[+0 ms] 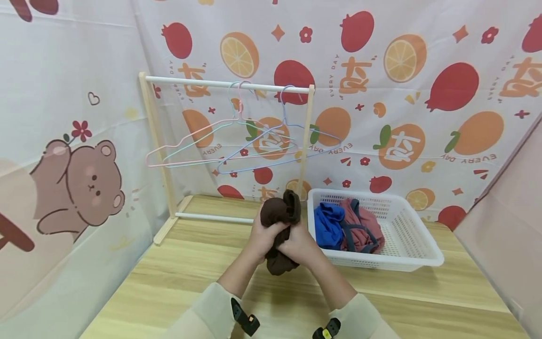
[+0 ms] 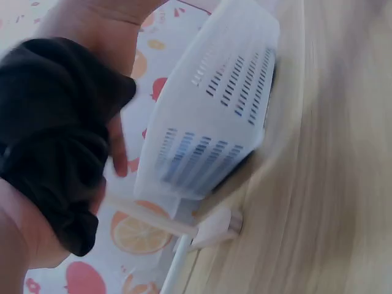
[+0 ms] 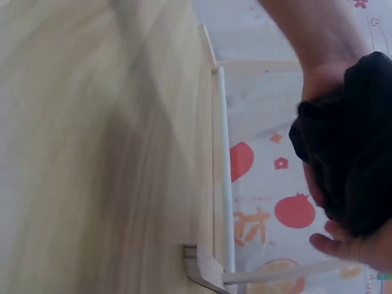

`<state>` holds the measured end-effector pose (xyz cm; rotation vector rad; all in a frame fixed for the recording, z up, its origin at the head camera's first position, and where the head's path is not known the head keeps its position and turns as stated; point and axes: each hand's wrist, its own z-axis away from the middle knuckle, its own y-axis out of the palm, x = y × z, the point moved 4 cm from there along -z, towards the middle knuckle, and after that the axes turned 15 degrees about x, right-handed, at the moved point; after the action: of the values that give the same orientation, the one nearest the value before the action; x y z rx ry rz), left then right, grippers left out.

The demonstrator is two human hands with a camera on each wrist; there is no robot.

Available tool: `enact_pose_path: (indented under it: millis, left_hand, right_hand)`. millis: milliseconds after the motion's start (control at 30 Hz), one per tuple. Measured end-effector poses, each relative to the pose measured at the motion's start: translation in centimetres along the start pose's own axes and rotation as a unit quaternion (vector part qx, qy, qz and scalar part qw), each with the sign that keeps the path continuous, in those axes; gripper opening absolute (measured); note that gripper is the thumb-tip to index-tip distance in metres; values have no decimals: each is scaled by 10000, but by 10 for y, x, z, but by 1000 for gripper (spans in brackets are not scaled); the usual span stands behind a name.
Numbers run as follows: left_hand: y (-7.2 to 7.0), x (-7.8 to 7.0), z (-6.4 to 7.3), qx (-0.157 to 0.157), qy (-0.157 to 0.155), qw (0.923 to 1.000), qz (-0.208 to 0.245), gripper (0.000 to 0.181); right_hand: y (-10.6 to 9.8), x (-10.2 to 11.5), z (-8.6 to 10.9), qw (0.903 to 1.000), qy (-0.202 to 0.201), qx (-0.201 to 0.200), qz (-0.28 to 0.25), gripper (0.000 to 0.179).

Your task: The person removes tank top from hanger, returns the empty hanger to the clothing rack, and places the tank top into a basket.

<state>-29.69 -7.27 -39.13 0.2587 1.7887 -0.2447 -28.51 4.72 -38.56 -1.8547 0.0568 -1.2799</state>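
Both hands grip a bunched dark brown cloth (image 1: 277, 210) in the middle of the head view, held up above the table. My left hand (image 1: 262, 239) has its side of the bundle, and my right hand (image 1: 301, 244) has the other, thumbs toward each other. Part of the fabric sticks up beyond the fingers and part hangs below them. In the left wrist view the cloth (image 2: 52, 122) looks almost black and hides much of the fingers. The right wrist view shows the crumpled bundle (image 3: 352, 147) clear of the tabletop. Its garment kind is hidden by the folds.
A wooden rack (image 1: 309, 136) with a white rail (image 1: 182, 81) stands behind the hands. Pink, green and blue hangers (image 1: 271, 165) hang from it. At right, a white basket (image 1: 417, 230) holds a blue garment (image 1: 328, 226) and a reddish one (image 1: 364, 226). Printed cloth walls enclose the table.
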Motion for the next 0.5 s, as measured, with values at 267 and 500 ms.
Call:
enact_pose_path:
  millis: [267,500]
  left_hand:
    - [13,9,-6,531,-630,9906,1090,59]
    - [40,6,-12,2094,-477,9626,1651,52]
  right_hand:
    - [-6,5,17,9923,-312,-883,-811,112]
    - [-27,-25,22,9820,-522,-1784,-348,98]
